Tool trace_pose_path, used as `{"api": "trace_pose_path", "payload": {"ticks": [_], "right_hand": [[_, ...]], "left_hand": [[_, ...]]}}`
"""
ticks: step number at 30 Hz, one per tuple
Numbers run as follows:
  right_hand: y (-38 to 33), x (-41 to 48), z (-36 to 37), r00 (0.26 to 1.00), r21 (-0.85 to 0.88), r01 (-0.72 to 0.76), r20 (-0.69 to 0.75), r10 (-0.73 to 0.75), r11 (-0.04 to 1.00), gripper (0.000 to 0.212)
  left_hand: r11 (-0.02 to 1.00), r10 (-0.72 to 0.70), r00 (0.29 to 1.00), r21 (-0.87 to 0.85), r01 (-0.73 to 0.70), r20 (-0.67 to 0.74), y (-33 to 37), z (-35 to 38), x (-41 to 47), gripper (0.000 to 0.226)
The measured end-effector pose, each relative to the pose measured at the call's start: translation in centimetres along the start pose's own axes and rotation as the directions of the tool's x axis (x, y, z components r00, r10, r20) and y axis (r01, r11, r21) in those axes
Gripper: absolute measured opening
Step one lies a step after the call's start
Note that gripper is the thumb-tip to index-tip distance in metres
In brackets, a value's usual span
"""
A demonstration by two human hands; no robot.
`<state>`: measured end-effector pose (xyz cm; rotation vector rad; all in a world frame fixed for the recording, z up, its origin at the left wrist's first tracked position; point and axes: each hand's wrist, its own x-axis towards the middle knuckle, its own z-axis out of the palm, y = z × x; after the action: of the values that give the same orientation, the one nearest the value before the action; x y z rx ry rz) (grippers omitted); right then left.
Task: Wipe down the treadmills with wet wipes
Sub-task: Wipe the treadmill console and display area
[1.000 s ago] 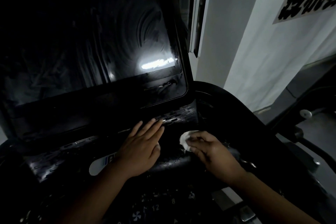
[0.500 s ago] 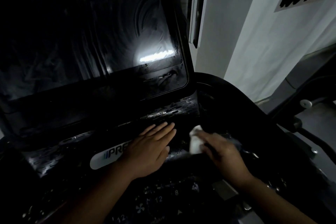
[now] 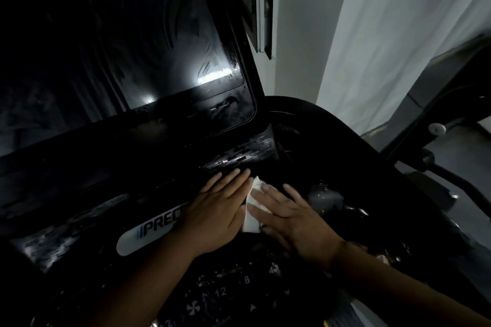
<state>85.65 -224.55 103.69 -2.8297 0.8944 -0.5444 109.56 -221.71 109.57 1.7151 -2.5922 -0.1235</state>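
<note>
Head view, dim light. The treadmill console (image 3: 164,156) fills the left and centre of the frame, its dark screen (image 3: 159,48) at upper left showing curved smear marks and one bright reflection. The wet wipe (image 3: 252,211), white and folded, lies on the ledge below the screen at lower centre, between the two hands. The left hand (image 3: 220,210) lies flat on the ledge, fingers straight and together, holding nothing, its heel covering the end of the logo badge (image 3: 148,233). The right hand (image 3: 295,218) is also flat, fingers spread, pressing the wipe's right edge onto the surface without clenching it. The numbered keypad (image 3: 220,292) sits at the bottom, a pale wall (image 3: 372,34) at right. Judgement: the step is wiping the ledge. It would go best with an even flat-palm press, overlapping strokes along the ledge, the left hand lifted off the badge so that area gets covered, and a refold once the wipe is soiled. The vent slots (image 3: 239,156) above the fingers probably need fingertip pressure.
</note>
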Motion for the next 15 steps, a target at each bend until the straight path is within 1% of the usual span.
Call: {"api": "trace_pose_path", "payload": {"ticks": [2, 3, 4, 5, 7, 8, 9, 10, 12, 13, 14, 15], "right_hand": [[1.4, -0.8, -0.4, 0.985, -0.136, 0.165, 0.070, -0.156, 0.977, 0.052], [2.7, -1.7, -1.1, 0.979, -0.187, 0.197, 0.099, -0.181, 0.962, 0.055], [4.0, -2.6, -1.8, 0.984, -0.218, 0.171, 0.095, -0.153, 0.961, 0.059], [4.8, -3.1, -2.2, 0.994, -0.225, 0.093, 0.075, -0.078, 0.970, 0.062], [4.0, -2.4, -2.1, 0.994, -0.149, -0.105, 0.021, 0.109, 0.983, 0.063], [2.8, -1.4, -1.7, 0.990, -0.100, -0.141, 0.011, 0.143, 0.985, 0.062], [1.4, -0.8, -1.1, 0.991, -0.058, -0.135, 0.019, 0.136, 0.989, 0.061], [0.4, -0.7, -0.5, 0.995, -0.038, -0.098, 0.030, 0.099, 0.994, 0.059], [0.2, -2.2, -0.3, 0.997, -0.064, -0.042, 0.060, 0.046, 0.997, 0.058], [0.7, -3.3, -0.4, 0.996, -0.087, -0.072, 0.044, 0.076, 0.994, 0.059], [1.2, -4.1, -0.7, 0.987, -0.094, -0.158, 0.020, 0.161, 0.983, 0.060], [1.4, -4.4, -1.0, 0.959, -0.077, -0.282, 0.001, 0.283, 0.956, 0.060]], "left_hand": [[1.000, 0.001, 1.000, 0.030, -0.001, 0.006, -0.1, 0.0, 0.0, 0.060], [0.999, 0.008, 1.000, 0.031, -0.009, 0.015, -0.1, -0.1, 0.0, 0.060], [1.000, 0.006, 1.000, 0.030, -0.007, 0.029, 0.0, -0.2, -0.1, 0.060], [1.000, -0.003, 0.999, 0.028, 0.001, 0.039, 0.1, -0.2, -0.1, 0.061], [1.000, -0.015, 0.999, 0.029, 0.013, 0.043, 0.2, -0.1, 0.1, 0.063], [0.999, -0.013, 0.999, 0.036, 0.011, 0.047, 0.2, -0.2, 0.1, 0.063], [0.999, -0.011, 0.998, 0.051, 0.008, 0.056, 0.2, -0.1, 0.1, 0.063], [0.998, -0.014, 0.998, 0.060, 0.010, 0.062, 0.2, -0.1, 0.1, 0.063], [0.999, -0.001, 0.998, 0.041, -0.002, 0.060, 0.2, -0.3, 0.1, 0.063], [1.000, 0.011, 0.997, 0.009, -0.012, 0.074, 0.2, -0.4, 0.2, 0.066], [0.999, 0.023, 0.995, -0.024, -0.021, 0.094, 0.2, -0.6, 0.5, 0.070], [0.999, 0.034, 0.993, -0.045, -0.028, 0.117, 0.3, -0.7, 0.8, 0.073]]}}
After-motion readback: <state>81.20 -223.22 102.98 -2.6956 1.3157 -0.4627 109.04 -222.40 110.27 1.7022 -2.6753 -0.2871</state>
